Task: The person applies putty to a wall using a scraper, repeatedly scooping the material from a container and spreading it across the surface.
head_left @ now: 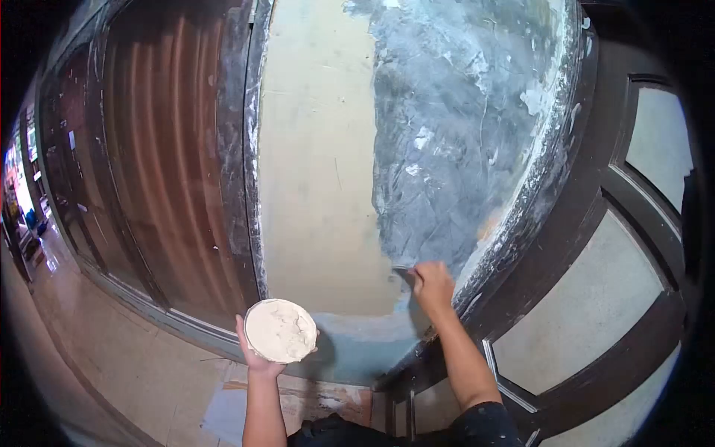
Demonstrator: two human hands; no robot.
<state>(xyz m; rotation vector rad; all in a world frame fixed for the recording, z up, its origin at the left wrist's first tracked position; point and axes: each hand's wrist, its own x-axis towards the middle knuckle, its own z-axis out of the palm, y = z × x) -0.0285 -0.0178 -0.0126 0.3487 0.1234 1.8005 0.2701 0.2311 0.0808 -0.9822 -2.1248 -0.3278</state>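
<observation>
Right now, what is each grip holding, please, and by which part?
The left grip holds a tub of pale paste by its sides; the right grip holds a thin-edged tool, its held part hidden.

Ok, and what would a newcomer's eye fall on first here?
Probably the tall wall panel in the centre, smooth cream on the left, patchy blue-grey on the right. At its lower left, the left hand supports a round container of pale cream paste. Near the lower end of the colour boundary, the right hand holds a thin-edged tool.

Free gap between hands [433, 287]; container [281, 331] left, wall [316, 223] ahead, door [551, 261] right.
</observation>
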